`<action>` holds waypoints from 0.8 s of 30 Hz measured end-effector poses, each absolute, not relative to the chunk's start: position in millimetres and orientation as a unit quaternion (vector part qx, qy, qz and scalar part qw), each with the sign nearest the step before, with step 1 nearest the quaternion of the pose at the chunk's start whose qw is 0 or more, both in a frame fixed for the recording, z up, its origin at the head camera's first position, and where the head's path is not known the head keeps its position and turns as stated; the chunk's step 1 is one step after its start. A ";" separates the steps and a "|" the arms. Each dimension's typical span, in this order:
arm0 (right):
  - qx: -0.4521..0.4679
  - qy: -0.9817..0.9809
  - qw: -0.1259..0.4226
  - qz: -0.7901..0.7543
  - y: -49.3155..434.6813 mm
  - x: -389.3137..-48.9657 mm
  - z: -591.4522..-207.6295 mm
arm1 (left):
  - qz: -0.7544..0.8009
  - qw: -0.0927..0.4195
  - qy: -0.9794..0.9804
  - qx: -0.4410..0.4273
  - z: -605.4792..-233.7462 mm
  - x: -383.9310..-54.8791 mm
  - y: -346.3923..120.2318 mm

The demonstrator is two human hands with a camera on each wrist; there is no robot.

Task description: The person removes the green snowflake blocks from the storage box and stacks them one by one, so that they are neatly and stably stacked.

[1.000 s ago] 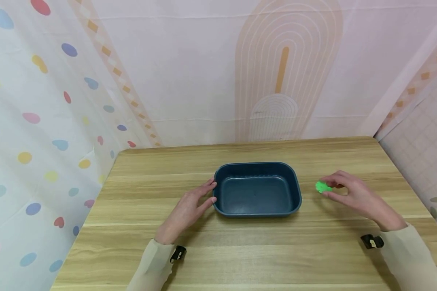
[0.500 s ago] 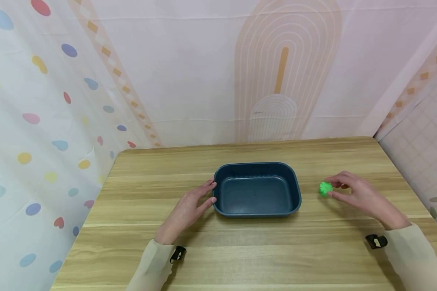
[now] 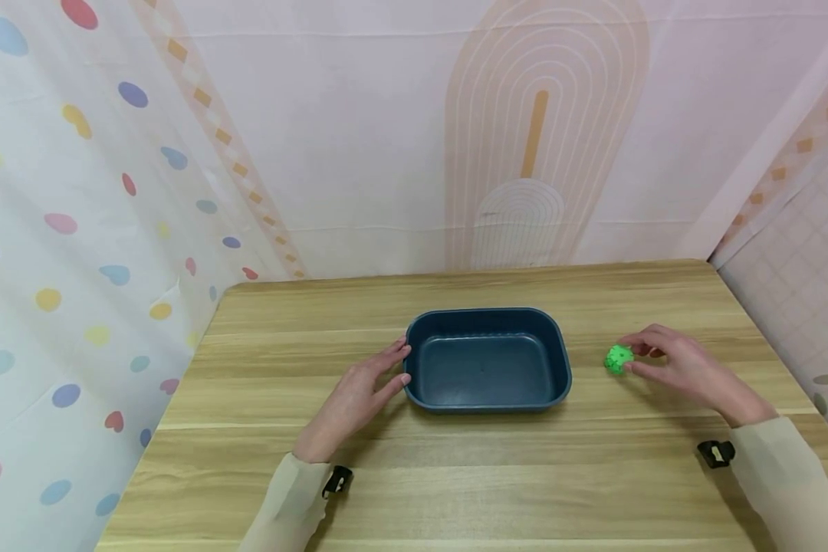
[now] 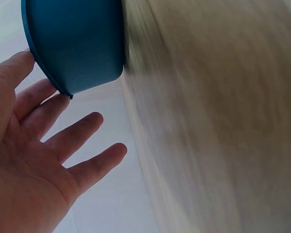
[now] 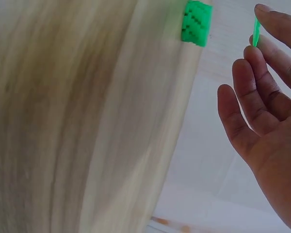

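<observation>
A dark blue rectangular basin (image 3: 483,402) stands on the wooden table. My left hand (image 3: 352,395) touches its left end, thumb and fingertips along the outer rim; the left wrist view shows the other two fingers spread free (image 4: 99,165). To the basin's right is a small stack of bright green notched pieces (image 5: 196,23). My right hand (image 3: 683,372) pinches a thin green disc (image 5: 256,31) between thumb and fingers. In the right wrist view the disc appears edge-on, apart from the stack; in the head view hand and green pieces (image 3: 618,358) overlap.
The wood-grain table (image 3: 455,475) reaches back to a patterned curtain (image 3: 359,153). Another curtain with coloured spots (image 3: 110,337) hangs along the left side. A black strap piece (image 3: 716,453) is at the right wrist, and a similar one (image 3: 338,481) at the left.
My right hand has drawn slightly to the right, away from the basin, and the green disc no longer sticks out left of the fingers. The left hand and basin have stayed put.
</observation>
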State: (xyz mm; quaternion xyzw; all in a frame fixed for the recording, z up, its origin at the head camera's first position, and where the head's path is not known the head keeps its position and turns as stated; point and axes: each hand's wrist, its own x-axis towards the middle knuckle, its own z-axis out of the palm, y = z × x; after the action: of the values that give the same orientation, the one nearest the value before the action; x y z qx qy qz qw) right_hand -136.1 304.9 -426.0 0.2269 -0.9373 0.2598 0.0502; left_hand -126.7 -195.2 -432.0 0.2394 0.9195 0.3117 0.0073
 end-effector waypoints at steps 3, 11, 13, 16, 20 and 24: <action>0.224 -0.938 0.038 0.264 306.0 -138.5 -426.9 | 0.312 0.007 0.919 0.239 -431.5 -126.8 -195.0; 0.219 -0.939 0.019 0.264 308.5 -141.8 -429.0 | 0.313 0.008 0.919 0.239 -430.8 -127.1 -194.9; 0.217 -0.939 0.009 0.266 308.8 -142.5 -428.8 | 0.314 0.008 0.919 0.239 -430.8 -127.0 -194.9; 0.214 -0.940 -0.007 0.266 309.2 -143.5 -429.1 | 0.315 0.008 0.918 0.239 -431.2 -126.8 -195.1; 0.213 -0.941 -0.016 0.263 309.9 -145.2 -430.6 | 0.316 0.007 0.918 0.239 -431.6 -126.9 -195.2; 0.210 -0.942 -0.020 0.260 310.3 -146.7 -431.7 | 0.315 0.007 0.918 0.240 -431.7 -127.3 -195.1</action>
State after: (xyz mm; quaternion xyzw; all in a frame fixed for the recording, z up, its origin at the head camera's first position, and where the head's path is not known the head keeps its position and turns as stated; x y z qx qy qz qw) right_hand -146.7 310.3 -431.7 0.2100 -0.9423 0.2599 -0.0202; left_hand -127.3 -195.1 -431.7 0.2397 0.9183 0.3150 0.0072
